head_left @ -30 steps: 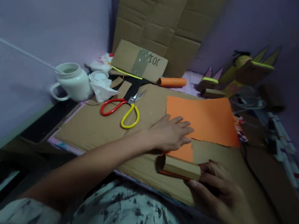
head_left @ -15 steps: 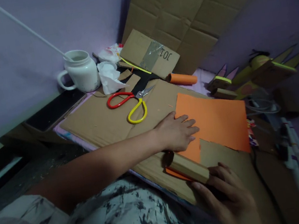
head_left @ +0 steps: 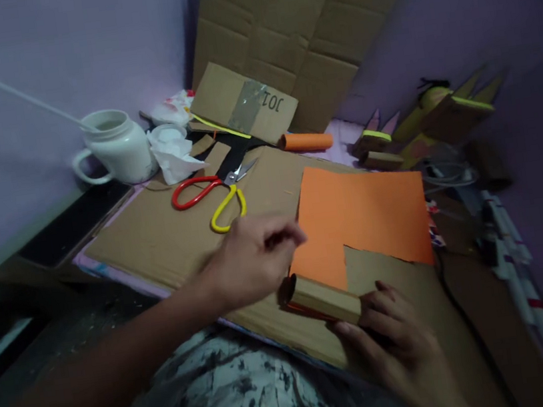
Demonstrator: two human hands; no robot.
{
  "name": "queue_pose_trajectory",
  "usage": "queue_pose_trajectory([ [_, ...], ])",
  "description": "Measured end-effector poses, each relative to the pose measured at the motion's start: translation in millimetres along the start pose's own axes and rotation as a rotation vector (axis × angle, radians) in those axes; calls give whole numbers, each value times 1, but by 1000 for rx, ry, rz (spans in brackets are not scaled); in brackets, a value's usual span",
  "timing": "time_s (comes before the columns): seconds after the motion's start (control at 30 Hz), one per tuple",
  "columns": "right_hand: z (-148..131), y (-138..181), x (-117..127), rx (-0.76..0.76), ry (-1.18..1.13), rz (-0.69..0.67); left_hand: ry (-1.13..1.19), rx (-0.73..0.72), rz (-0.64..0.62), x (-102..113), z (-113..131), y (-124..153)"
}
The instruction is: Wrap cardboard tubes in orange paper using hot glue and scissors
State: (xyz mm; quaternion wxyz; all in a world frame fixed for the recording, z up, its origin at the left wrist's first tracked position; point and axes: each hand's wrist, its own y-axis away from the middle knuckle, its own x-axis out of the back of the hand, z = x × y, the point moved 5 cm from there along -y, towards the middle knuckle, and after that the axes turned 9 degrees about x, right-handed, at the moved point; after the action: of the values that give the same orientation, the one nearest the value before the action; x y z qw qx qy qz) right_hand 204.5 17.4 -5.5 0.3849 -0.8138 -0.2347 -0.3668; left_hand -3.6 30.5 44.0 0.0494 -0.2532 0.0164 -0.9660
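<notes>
My right hand (head_left: pixel 401 333) grips the near end of a cardboard tube (head_left: pixel 326 298), flattened on its sides. The tube lies along the edge of an orange paper sheet (head_left: pixel 363 207), and a strip of orange shows beneath it. A rectangular piece is cut out of the sheet's near side. My left hand (head_left: pixel 259 256) hovers, slightly blurred, just off the sheet's left edge, with fingers curled in and nothing visible in them. Beyond it lie scissors (head_left: pixel 232 183) with one red and one yellow handle, blades apart.
A white mug (head_left: pixel 126 153) with a long stick stands at the back left, beside crumpled tissue (head_left: pixel 177 159). An orange roll (head_left: pixel 307 141) and a taped cardboard piece (head_left: pixel 237 104) lie at the back. Spiky-topped paper crafts (head_left: pixel 436 116) and a dark cable (head_left: pixel 464 318) are on the right.
My left hand has lifted off the orange sheet and drawn back left, its flat fingers now curled. My right hand keeps its hold on the tube. The whole view has shifted.
</notes>
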Motion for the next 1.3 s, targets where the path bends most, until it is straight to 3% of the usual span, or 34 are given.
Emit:
queue_pose_trajectory([
  [0.07,1,-3,0,-31,-34,6,-8,223,-144,-8,-18,27],
  [0.2,5,-8,0,-95,-104,10,31,305,-186,-30,-41,53],
  [0.37,8,-11,-2,-164,-146,16,60,288,-114,-46,-45,46],
  [0.8,6,-13,-2,-244,-114,43,6,377,-84,-45,-34,35],
  [0.93,9,-13,-4,-279,-143,44,110,418,-85,-47,-33,33],
  [1.1,14,-14,-7,-303,-168,26,244,526,22,-36,-40,37],
  [1.17,15,-14,-6,-303,-169,29,181,550,-36,-33,-40,39],
  [1.3,15,-14,-6,-302,-161,25,100,584,-320,-37,-35,40],
])
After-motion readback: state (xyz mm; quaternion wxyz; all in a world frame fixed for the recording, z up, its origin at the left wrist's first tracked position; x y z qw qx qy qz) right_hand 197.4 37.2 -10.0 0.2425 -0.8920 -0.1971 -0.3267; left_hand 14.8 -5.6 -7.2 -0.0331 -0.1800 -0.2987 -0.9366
